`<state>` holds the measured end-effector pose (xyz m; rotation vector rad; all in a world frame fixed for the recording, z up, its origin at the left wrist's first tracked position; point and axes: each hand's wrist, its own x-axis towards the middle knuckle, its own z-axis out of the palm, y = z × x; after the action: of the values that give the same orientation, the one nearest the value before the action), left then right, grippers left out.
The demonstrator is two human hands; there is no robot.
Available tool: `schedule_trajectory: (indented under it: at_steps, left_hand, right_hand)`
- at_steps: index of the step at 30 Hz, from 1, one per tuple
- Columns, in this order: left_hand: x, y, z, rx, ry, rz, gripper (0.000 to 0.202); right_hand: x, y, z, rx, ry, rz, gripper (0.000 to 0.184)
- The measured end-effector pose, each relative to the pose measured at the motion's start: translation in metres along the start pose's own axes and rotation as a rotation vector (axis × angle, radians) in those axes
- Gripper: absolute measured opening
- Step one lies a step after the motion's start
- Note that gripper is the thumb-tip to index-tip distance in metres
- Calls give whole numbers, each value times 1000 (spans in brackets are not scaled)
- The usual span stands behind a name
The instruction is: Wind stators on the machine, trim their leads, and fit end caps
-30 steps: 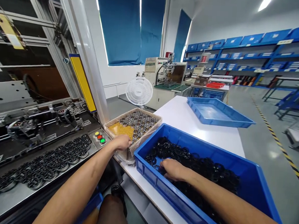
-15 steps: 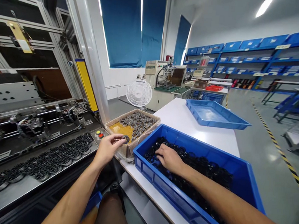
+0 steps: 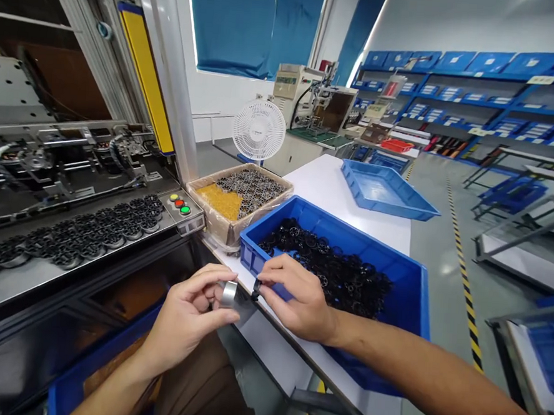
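My left hand is closed round a silver metal ring, its outer wall catching the light. Facing it, just to the right, my right hand pinches a small black plastic part. The two pieces are apart, with a narrow gap between them, over the front edge of the white table. Behind my right hand stands a deep blue bin with a heap of black plastic parts. A lined carton to its left holds rows of ring-shaped parts and a yellow patch.
On the left, a machine ledge bears rows of black-and-silver rings, near coloured push buttons. A shallow blue tray sits on the white table. A white fan stands behind the carton.
My right hand has come out of the blue bin with a black part. My left hand has moved down from beside the carton, and both hands are now close together. The view has tilted down.
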<state>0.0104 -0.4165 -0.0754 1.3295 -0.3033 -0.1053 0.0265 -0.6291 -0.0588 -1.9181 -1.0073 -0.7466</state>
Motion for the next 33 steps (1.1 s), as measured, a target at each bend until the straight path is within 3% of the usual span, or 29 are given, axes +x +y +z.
schedule_trajectory:
  at_steps: [4,9,16,19,23,30,32,33]
  left_hand:
    - [-5,-2,4,-42,-39,46,31]
    - [-8,-4,11,35,1,-48,49]
    - [-4,-9,18,-32,-44,-104,46]
    - [-3,-11,18,-81,-41,-94,45]
    - [-2,-10,15,-125,-21,-65,44]
    - [-5,-11,15,-105,-12,-120,46]
    - [-7,-11,15,-60,-23,-138,46]
    - [-8,-10,15,-25,-33,-140,46]
  right_hand:
    - [1,-4,-1,-8,4,-47,22]
    - [0,-9,-1,26,-17,-53,23]
    - [-4,-7,2,50,-43,-52,23]
    - [-5,-4,1,80,-84,-65,31]
    - [-6,1,1,32,-176,-126,48]
    - [-10,3,2,-138,-165,-302,39]
    - [-5,11,0,-101,-171,-279,41]
    - [-1,18,-2,-101,-190,-201,44]
